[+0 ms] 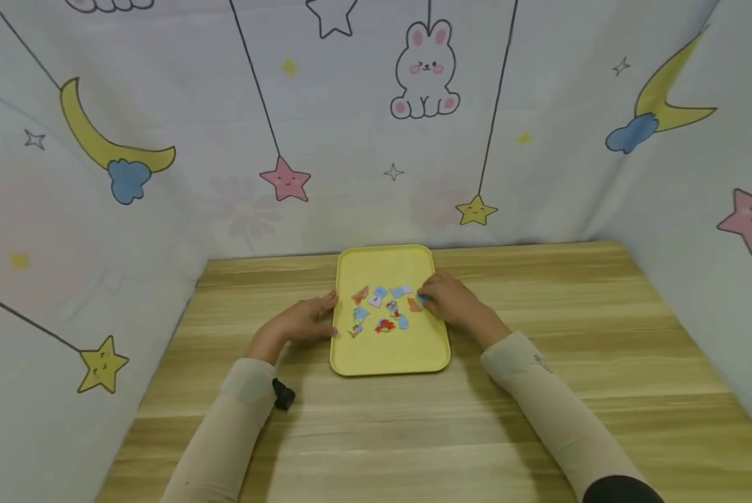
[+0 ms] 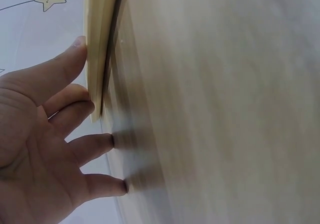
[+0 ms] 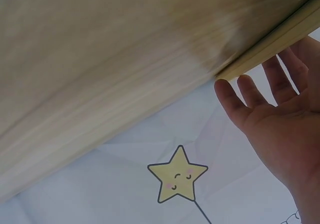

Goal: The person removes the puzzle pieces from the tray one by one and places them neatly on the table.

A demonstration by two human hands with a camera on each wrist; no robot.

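A yellow tray (image 1: 388, 356) lies on the wooden table with several small, irregular, printed puzzle pieces spread over its middle, among them a red one (image 1: 385, 325). At the tray's left edge is my left hand (image 1: 303, 320), its fingers spread. In the left wrist view its thumb touches the tray's side and two fingertips reach the tabletop. My right hand (image 1: 454, 302) reaches over the tray's right rim and pinches a blue puzzle piece (image 1: 422, 297) beside an orange piece (image 1: 413, 305). The right wrist view shows its other fingers along the tray's side; the pinching fingertips are hidden there.
The wooden table (image 1: 376, 440) reaches back to a white cloth backdrop (image 1: 351, 126) printed with stars, moons and a rabbit. More of this cloth hangs at both sides. A small black object (image 1: 284, 395) sits by the left sleeve cuff.
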